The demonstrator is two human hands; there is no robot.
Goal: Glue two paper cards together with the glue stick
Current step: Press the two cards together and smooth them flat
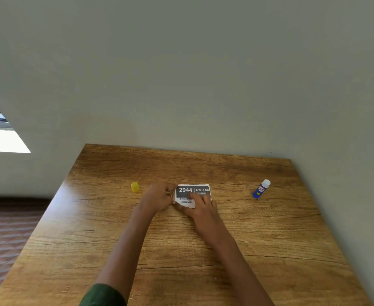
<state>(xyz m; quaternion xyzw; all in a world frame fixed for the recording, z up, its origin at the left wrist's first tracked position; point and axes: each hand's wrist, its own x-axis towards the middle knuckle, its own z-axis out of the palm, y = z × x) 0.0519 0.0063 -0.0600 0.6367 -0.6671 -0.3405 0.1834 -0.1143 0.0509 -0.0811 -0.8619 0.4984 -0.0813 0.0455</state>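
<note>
A printed paper card [189, 191] with a dark band reading "2944" lies face up in the middle of the wooden table [181, 250]. Whether a second card lies under it cannot be told. My left hand [159, 196] pinches the card's left edge with curled fingers. My right hand [198, 206] lies flat on the card's lower right part, fingers pressing down and hiding some of the print. The blue glue stick [261, 189] stands uncapped at the right, its white tip showing. Its yellow cap [134, 187] stands at the left of my hands.
The table's far edge meets a grey-green wall [181, 85], and the wall also runs along the table's right side. To the left are a drop to a reddish patterned floor [2, 239] and a bright window [0, 138].
</note>
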